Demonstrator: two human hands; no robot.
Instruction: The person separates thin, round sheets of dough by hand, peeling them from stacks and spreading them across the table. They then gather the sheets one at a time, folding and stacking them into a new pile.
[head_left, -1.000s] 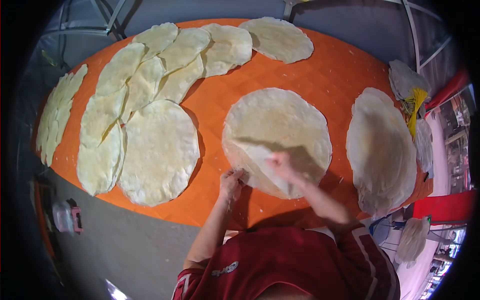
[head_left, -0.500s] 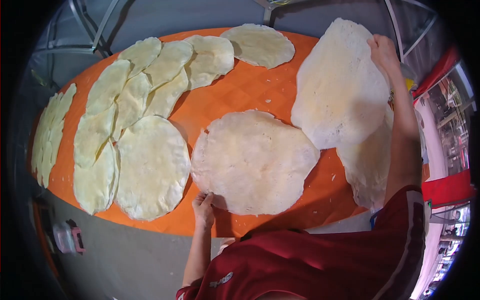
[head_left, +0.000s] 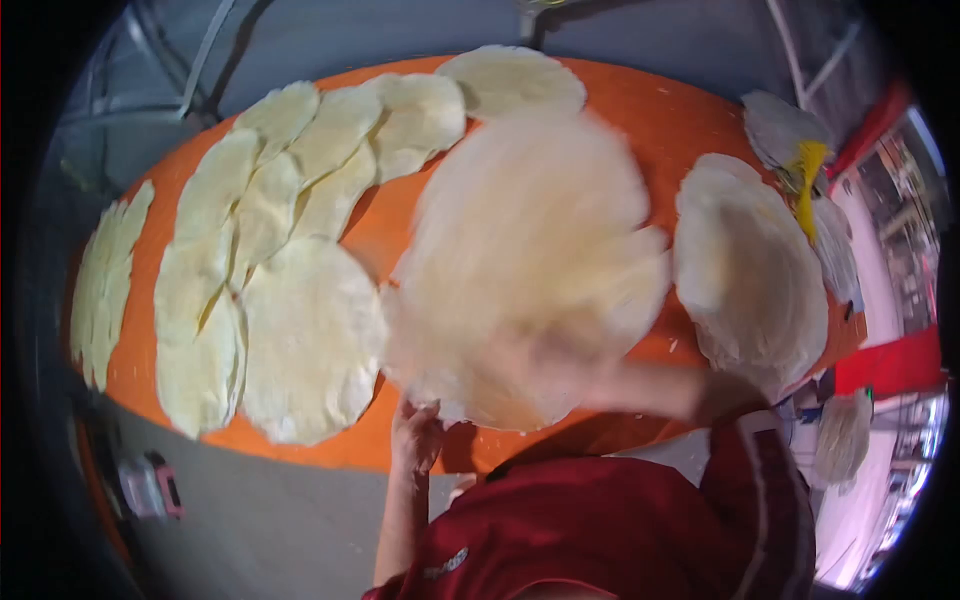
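Observation:
A large thin round dough sheet point(head_left: 530, 230), blurred by motion, hangs over the middle of the orange padded surface point(head_left: 660, 110). My right forearm reaches in under its near edge. My right hand point(head_left: 555, 372) is smeared but seems to grip that sheet. Beneath it lies another round sheet, with only its near rim point(head_left: 470, 405) showing. My left hand point(head_left: 415, 435) pinches that rim at the front edge of the surface.
A stack of round sheets point(head_left: 750, 270) lies at the right, with a yellow bundle point(head_left: 805, 175) behind it. Several sheets point(head_left: 300, 330) overlap across the left and back of the surface. A small pink and clear container point(head_left: 150, 485) sits on the grey floor.
My right hand has swung the lifted sheet from high on the right down and left over the central sheet. My left hand stays at the near rim.

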